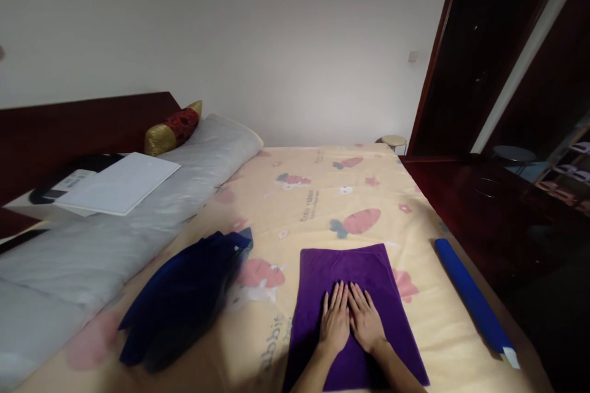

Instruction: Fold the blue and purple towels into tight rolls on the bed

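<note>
A purple towel (322, 270) lies spread flat on the bed near me. My left hand (335, 321) and my right hand (365, 319) rest side by side on its middle, palms down, fingers stretched out flat and pointing away from me. Neither hand holds anything. To the left of the towel sits a crumpled heap of dark blue cloth (184, 295), apart from both hands.
The bed has a cream sheet (322, 196) printed with carrots and rabbits. A blue roll (472, 298) lies along its right edge. A grey rolled quilt (138, 215) with a white sheet of paper (120, 183) and a red-gold cushion (173, 129) runs along the left. A dark wooden wardrobe (483, 61) stands at right.
</note>
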`<state>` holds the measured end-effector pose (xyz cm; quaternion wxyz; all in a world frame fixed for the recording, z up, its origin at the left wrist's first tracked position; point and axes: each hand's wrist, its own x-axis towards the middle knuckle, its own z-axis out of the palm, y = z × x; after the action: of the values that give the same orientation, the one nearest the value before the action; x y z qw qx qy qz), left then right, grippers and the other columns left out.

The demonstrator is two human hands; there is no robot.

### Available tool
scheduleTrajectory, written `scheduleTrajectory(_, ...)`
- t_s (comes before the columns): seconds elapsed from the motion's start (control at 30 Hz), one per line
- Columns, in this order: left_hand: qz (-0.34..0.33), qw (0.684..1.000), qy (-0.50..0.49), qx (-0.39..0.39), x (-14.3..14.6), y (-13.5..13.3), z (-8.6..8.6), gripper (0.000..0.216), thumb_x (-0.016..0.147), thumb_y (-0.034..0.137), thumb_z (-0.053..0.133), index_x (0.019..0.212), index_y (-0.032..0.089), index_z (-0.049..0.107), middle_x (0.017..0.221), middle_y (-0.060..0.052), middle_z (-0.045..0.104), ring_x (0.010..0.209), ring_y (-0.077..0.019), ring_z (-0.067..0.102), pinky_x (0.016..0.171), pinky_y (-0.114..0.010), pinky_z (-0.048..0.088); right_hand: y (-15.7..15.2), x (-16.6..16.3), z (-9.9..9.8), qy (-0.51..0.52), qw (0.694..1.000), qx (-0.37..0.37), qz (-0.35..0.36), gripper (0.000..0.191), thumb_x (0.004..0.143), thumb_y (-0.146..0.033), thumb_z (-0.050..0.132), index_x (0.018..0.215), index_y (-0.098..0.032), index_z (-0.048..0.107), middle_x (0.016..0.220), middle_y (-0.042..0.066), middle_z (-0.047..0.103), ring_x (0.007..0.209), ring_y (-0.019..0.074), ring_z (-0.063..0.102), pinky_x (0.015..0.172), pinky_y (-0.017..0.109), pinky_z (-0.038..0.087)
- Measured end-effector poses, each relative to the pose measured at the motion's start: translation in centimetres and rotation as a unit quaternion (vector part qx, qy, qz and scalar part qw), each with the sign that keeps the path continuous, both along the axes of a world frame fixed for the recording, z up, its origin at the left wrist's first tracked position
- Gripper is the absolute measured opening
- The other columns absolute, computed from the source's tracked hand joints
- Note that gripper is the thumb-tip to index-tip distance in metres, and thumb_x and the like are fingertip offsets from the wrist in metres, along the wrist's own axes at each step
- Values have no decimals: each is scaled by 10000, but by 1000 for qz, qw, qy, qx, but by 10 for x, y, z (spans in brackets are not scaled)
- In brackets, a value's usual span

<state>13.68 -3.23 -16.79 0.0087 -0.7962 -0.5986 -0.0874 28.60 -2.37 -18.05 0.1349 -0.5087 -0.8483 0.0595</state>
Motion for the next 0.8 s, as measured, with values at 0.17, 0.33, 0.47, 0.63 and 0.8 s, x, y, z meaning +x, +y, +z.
scheduleTrajectory(0.17, 91, 996, 13, -1, -55, 21, -1, 516, 966, 361, 282, 1473, 281, 226, 1539, -26, 286, 1412, -193, 295, 1140, -466, 295, 31, 57, -14, -4, 990, 8, -144, 611, 972, -520, 258, 1465, -165, 318, 1517, 80, 292, 1414, 237, 254, 1150, 469, 239)
scheduleTrajectory(0.33, 117, 992, 28, 25, -79, 20, -2, 539, 952, 390, 304, 1475, 285, 224, 1531, -38, 310, 1411, -224, 299, 1172, -544, 176, 35, 89, -24, -6, 982, 53, -180, 639, 960, -548, 259, 1461, -159, 339, 1518, 73, 288, 1418, 262, 241, 1155, 491, 219)
scheduleTrajectory(0.47, 58, 997, 8, 40, -45, 38, -3, 578, 945, 267, 280, 1494, 245, 103, 1553, -30, 256, 1428, -191, 257, 1165, -464, 258, 47, 36, -9, 1, 994, 25, -108, 598, 980, -485, 259, 1498, -190, 215, 1544, 38, 203, 1432, 235, 197, 1162, 464, 214)
scheduleTrajectory(0.63, 4, 1000, 0, 25, -23, 89, -7, 565, 930, 217, 287, 1485, 230, 181, 1536, -28, 299, 1413, -180, 290, 1138, -415, 326, 85, -23, 6, 7, 999, -27, 37, 537, 990, -348, 242, 1506, -232, 150, 1548, 9, 187, 1433, 193, 189, 1158, 418, 236)
scheduleTrajectory(0.8, 115, 993, 6, 26, -71, 121, -10, 565, 956, 413, 273, 1480, 203, 234, 1530, -68, 314, 1411, -207, 299, 1156, -464, 271, 119, 27, -6, -14, 996, -20, -84, 589, 975, -511, 264, 1485, -216, 263, 1539, 37, 238, 1429, 212, 213, 1155, 441, 230)
